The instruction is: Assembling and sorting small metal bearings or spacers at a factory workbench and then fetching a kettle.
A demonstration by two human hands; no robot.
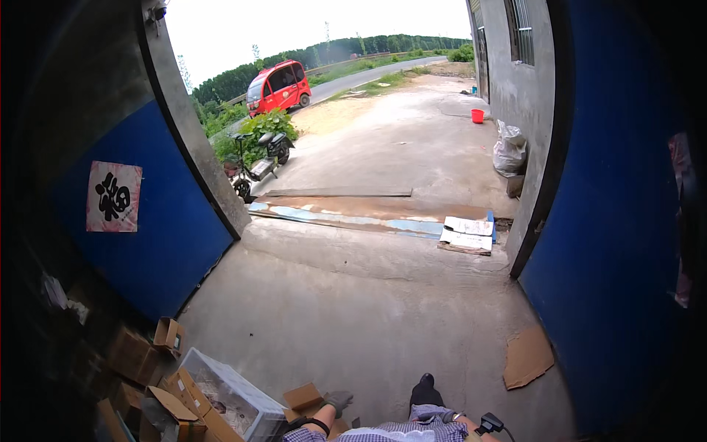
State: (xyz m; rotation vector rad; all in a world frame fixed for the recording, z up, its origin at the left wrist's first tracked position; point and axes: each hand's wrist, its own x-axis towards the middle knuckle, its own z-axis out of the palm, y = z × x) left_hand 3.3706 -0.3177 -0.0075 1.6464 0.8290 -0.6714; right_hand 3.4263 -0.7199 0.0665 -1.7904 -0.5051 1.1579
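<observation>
At the lower edge, my left hand (339, 402), in a grey glove, is beside an opened cardboard box (303, 396). Its fingers look stretched out to the right, and I see nothing held in them. The box partly shows behind my left forearm. My right forearm enters at the lower right with a black device (489, 423) and cable at the wrist; the right hand itself is outside the picture. Left of the box stands a clear plastic bin (247, 390) with unclear contents. Several brown cartons (177, 405) are heaped beside the bin.
Blue doors (158, 214) stand open on both sides. A flat cardboard piece (528, 359) lies on the concrete floor at right. Boards and flattened cardboard (468, 234) lie across the threshold. Outside are an electric scooter (258, 162), a red three-wheeler (280, 87), a white sack (509, 149) and a red bucket (477, 116).
</observation>
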